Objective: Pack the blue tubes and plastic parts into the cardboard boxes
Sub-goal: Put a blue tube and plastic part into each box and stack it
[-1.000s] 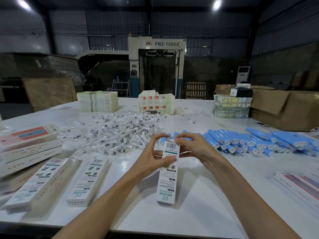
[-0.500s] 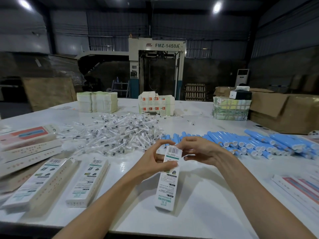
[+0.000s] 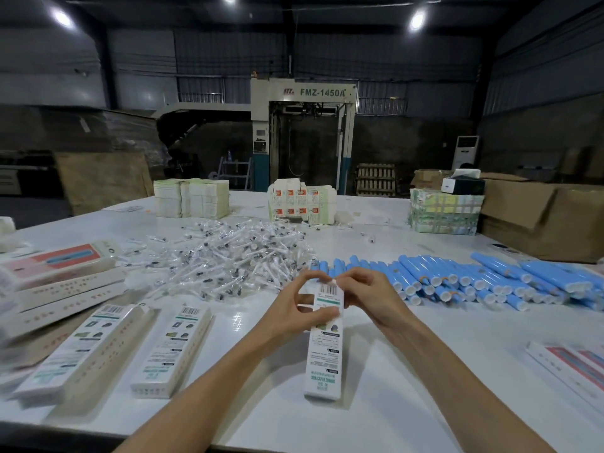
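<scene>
The left hand (image 3: 291,312) is gripping a narrow white printed box (image 3: 323,351), fingers (image 3: 327,311) curling round its upper part with the thumb lying across the front. The right hand (image 3: 369,295) is pinching the small flap (image 3: 333,282) at the far end between curled fingers (image 3: 346,280). Whether that flap is tucked in I cannot tell.

The box is running lengthwise away from the person. Its near end seems to be resting on the glossy white bench (image 3: 408,387) and its far end is rising into both hands.

The tubes (image 3: 474,282) are lying in a loose row just beyond and to the right of the right hand, so that hand is the nearer one. They are smooth blue cylinders with white caps, and their long axes are slanting toward the near side. The parts (image 3: 225,259), a crinkly heap of clear-wrapped slim pieces, are sitting beyond the left hand.

Two other boxes (image 3: 173,348), the same thin card, are lying flat at the left. Judging by the grip, the flap is what is being worked on now.
</scene>
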